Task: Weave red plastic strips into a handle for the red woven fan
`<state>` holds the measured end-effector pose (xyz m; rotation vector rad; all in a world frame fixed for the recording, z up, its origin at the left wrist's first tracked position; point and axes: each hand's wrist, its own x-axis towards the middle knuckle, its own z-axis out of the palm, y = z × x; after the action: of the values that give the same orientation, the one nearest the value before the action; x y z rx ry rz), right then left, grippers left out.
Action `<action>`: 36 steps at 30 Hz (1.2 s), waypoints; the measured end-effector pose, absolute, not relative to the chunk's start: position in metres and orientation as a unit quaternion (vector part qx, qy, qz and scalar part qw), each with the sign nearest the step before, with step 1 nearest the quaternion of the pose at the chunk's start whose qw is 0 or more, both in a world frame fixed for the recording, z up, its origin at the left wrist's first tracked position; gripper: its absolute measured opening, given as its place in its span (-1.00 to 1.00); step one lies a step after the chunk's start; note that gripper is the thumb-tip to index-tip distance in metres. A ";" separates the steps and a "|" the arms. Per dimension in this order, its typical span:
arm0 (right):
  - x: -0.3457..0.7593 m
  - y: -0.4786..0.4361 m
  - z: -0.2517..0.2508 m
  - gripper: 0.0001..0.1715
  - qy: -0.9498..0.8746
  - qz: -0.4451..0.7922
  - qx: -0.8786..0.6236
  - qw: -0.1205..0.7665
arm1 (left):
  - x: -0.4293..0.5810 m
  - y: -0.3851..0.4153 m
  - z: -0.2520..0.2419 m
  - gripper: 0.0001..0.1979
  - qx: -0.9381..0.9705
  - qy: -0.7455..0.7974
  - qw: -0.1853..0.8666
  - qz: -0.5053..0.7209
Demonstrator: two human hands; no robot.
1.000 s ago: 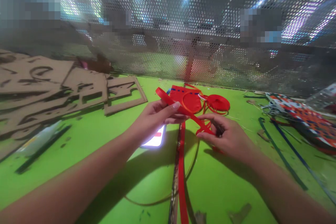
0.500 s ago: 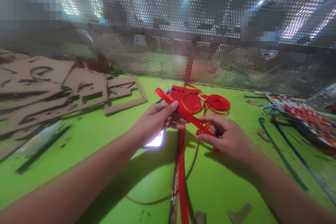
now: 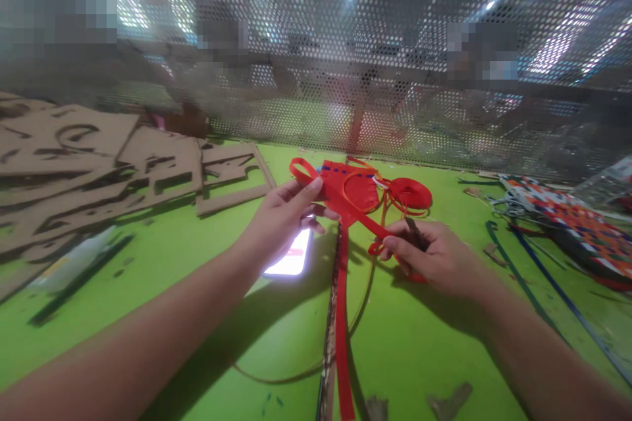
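Observation:
A red ribbon (image 3: 371, 224) runs between my two hands above the green table. My left hand (image 3: 291, 217) pinches it between thumb and fingers, and a small loop of it stands up past the fingertips. Closed on the ribbon's other stretch is my right hand (image 3: 429, 250), which also has a thin dark tool (image 3: 415, 234) in it, its kind unclear. Behind the ribbon lies a red woven piece (image 3: 353, 177) with a blue-dashed edge. A red ribbon roll (image 3: 411, 193) rests to its right. Partly under my left hand, a phone (image 3: 290, 256) glows.
Cut cardboard sheets (image 3: 99, 158) pile up at the left, with a clear plastic packet (image 3: 79, 260) in front. A colourful woven piece (image 3: 573, 223) and a blue strip (image 3: 567, 296) lie at the right. A perforated metal screen (image 3: 316, 92) bounds the table's back.
The ribbon's end past my left fingers has curled into a rounder loop. My right hand has shifted slightly right, and more of the phone shows.

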<state>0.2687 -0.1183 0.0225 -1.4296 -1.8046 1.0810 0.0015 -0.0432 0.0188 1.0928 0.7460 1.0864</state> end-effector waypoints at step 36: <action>0.323 -0.107 0.035 -0.48 -0.672 0.475 -0.542 0.173 | -0.013 -0.021 0.018 -0.89 0.304 0.374 0.656 0.581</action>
<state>0.3226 -0.1072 0.0354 -1.5364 -1.9059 1.3463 -0.0130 -0.0209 0.0175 0.6890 0.8469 1.3179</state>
